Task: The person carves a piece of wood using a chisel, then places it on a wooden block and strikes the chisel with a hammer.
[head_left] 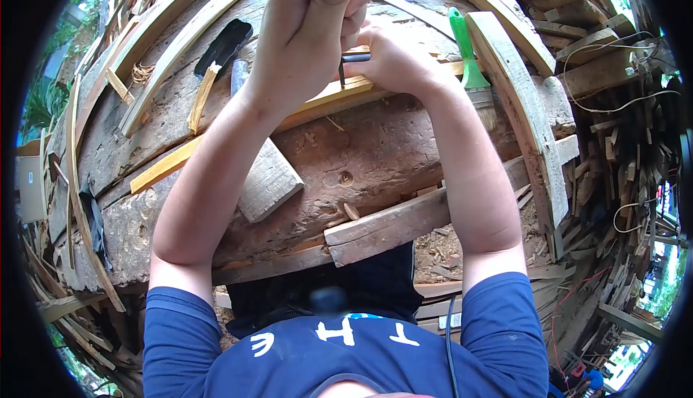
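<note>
My left hand (pixel 325 12) is a closed fist at the top centre; what it grips is hidden. Just right of it, the fingers of my right hand (pixel 386 55) curl around a dark metal tool (pixel 342 73). The tool's thin tip points down at a long yellowish wooden strip (pixel 162 168), which lies slantwise over a large worn log bench (pixel 361 145). Under my left forearm is a flat grey wooden block (pixel 271 185).
A green-handled brush (pixel 462 37) lies at the right beside a long plank (pixel 516 102). At the left are a black object (pixel 222 46) and a wood piece (pixel 202 98). Another board (pixel 390 226) lies near my body. Scrap wood is piled at the far right.
</note>
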The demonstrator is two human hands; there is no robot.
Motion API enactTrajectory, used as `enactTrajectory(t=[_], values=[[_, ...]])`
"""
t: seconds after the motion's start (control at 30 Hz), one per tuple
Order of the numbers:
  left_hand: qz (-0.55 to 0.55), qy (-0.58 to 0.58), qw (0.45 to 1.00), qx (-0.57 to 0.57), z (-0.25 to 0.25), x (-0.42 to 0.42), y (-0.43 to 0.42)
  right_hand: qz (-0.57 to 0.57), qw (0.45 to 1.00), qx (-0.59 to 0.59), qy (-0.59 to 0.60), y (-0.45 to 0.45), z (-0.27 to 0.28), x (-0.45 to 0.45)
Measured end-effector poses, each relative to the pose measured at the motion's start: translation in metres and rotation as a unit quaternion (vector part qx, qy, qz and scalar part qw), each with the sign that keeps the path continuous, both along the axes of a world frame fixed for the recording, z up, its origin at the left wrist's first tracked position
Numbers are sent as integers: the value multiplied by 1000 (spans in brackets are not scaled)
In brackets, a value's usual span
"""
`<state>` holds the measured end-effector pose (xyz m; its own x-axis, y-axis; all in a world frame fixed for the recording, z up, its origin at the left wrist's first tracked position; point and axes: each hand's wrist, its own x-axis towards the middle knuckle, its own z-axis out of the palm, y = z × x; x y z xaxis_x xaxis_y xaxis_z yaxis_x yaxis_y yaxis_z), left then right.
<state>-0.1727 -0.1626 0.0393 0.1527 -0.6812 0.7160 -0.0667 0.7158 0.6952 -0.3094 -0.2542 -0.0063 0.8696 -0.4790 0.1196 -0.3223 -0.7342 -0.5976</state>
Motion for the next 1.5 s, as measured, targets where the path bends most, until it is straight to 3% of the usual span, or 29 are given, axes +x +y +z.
enactTrajectory(t=[0.23,0.33,0.63,0.83,0.87,0.93,1.07,1.13,1.2,1.43,1.5], values=[[1,-13,999,-37,-7,2,-6,-5,999,32,30,2,9,0],[-9,27,1000,10,2,-5,2,-17,998,28,49,4,12,0],[-12,4,1000,-25,-8,0,-5,-1,1000,29,13,-1,1,1],[-24,14,1000,-8,-8,2,-4,-28,997,46,50,5,13,0],[-29,16,999,-11,-6,1,-1,-6,1000,21,12,1,3,2],[79,73,988,109,-2,-13,7,23,999,-19,-40,-9,-14,3],[94,47,975,194,-17,8,5,57,993,-94,-48,-21,-21,6],[42,51,983,173,-18,9,3,54,989,-129,-46,-22,-24,7],[55,15,989,134,-20,13,-2,26,991,-128,16,-23,-35,18],[45,103,980,163,-31,29,-7,-23,951,-306,-40,-20,-37,16],[49,90,981,166,-34,36,-10,-37,951,-306,-39,-21,-34,16]])
